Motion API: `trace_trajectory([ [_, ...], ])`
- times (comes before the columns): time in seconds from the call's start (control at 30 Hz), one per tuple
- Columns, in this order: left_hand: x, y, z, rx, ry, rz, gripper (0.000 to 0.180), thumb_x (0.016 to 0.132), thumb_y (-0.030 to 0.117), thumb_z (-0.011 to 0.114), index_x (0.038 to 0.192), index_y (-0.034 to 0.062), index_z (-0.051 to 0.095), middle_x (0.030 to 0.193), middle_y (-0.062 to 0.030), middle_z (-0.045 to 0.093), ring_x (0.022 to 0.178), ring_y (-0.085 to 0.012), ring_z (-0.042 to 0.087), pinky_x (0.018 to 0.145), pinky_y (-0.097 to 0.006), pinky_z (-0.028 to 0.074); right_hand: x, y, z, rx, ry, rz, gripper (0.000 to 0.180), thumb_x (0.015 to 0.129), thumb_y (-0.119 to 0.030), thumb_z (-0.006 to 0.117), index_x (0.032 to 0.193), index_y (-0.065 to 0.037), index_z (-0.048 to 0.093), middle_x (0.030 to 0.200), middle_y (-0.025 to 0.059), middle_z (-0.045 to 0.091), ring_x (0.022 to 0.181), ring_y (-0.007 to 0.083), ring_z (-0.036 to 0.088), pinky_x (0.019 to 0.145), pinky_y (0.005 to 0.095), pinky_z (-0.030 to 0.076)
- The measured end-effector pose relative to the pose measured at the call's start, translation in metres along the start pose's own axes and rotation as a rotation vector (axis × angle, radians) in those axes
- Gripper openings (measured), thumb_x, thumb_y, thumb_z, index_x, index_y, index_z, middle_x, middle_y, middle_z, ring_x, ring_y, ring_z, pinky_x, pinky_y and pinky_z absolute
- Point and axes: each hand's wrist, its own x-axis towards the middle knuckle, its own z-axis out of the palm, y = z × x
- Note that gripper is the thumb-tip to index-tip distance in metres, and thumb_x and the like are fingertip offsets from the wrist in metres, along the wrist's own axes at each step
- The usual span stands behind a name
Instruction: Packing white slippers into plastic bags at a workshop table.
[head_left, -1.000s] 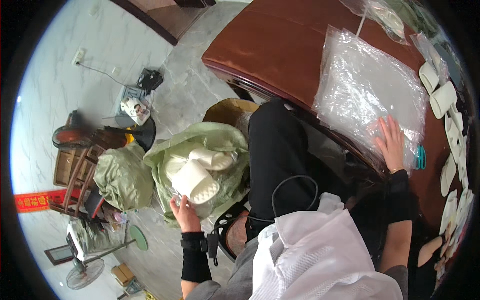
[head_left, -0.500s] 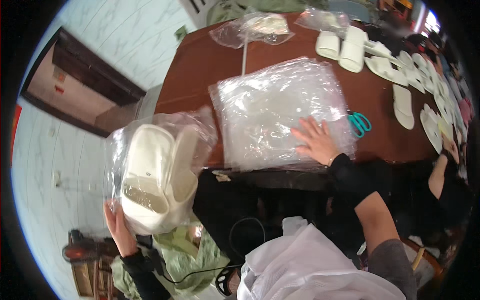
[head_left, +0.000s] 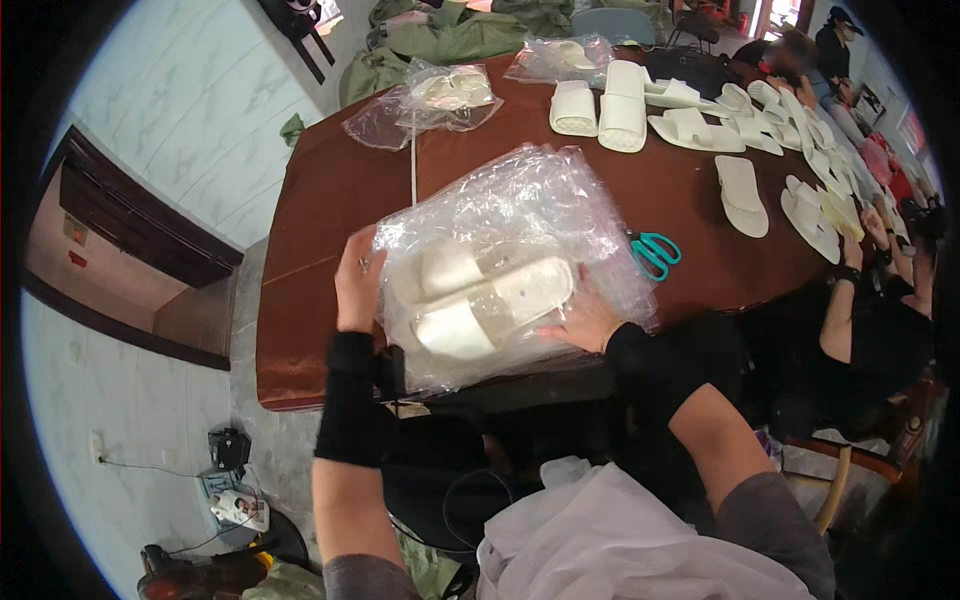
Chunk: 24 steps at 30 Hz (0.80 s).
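A pair of white slippers [head_left: 460, 330] in a clear plastic bag lies on a stack of clear plastic bags [head_left: 540, 190] at the table's near edge. My left hand [head_left: 357, 285] is at the bag's left edge, fingers curled onto the plastic and closed on it. To the right of the slippers, my right hand [head_left: 592, 318] rests on the plastic with thumb and fingers apart, near the toe of one slipper. Teal-handled scissors [head_left: 655, 256] lie just right of the stack.
Many loose white slippers [head_left: 700, 130] spread over the far right of the brown table [head_left: 320, 230]. Bagged slippers [head_left: 455, 90] lie at the far edge. Another person's hand [head_left: 850, 250] is among the slippers at right. Green sacks [head_left: 450, 35] stand behind the table.
The bagged slippers have moved from beyond the table's left edge onto the stack, carried by my left hand. My right hand has shifted to their right side. The view has turned.
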Motion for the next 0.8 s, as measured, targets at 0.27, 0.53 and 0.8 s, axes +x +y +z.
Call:
trace_trajectory([
  [0.27, -0.097, -0.055, 0.058, 0.15, 0.119, -0.134, 0.034, 0.099, 0.014, 0.048, 0.13, -0.0004, 0.054, 0.138, -0.0193, 0.05, 0.136, -0.0323, 0.039, 0.11, -0.038, 0.032, -0.005, 0.007, -0.02, -0.026, -0.193, 0.025, 0.067, 0.089, -0.055, 0.053, 0.144, -0.018, 0.041, 0.152, 0.0125, 0.033, 0.141, 0.0331, 0.028, 0.113, 0.0621, 0.01],
  [0.53, -0.106, -0.069, 0.074, 0.251, 0.126, -0.099, 0.037, 0.101, 0.019, 0.041, 0.132, 0.0037, 0.054, 0.142, -0.0172, 0.047, 0.138, -0.0352, 0.036, 0.113, -0.042, 0.028, -0.009, 0.047, -0.042, 0.449, 0.175, 0.162, 0.037, 0.09, -0.034, 0.059, 0.116, -0.007, 0.063, 0.114, 0.0144, 0.064, 0.115, 0.0329, 0.055, 0.094, 0.047, 0.042],
  [0.8, -0.108, -0.062, 0.075, 0.35, 0.147, -0.057, 0.039, 0.1, 0.019, 0.042, 0.134, 0.0058, 0.052, 0.143, -0.0162, 0.046, 0.137, -0.0352, 0.036, 0.112, -0.044, 0.028, 0.026, 0.03, -0.09, 1.078, 0.318, 0.747, 0.023, 0.095, -0.023, 0.054, 0.102, -0.003, 0.063, 0.089, 0.0049, 0.067, 0.083, 0.0146, 0.063, 0.073, 0.0331, 0.05],
])
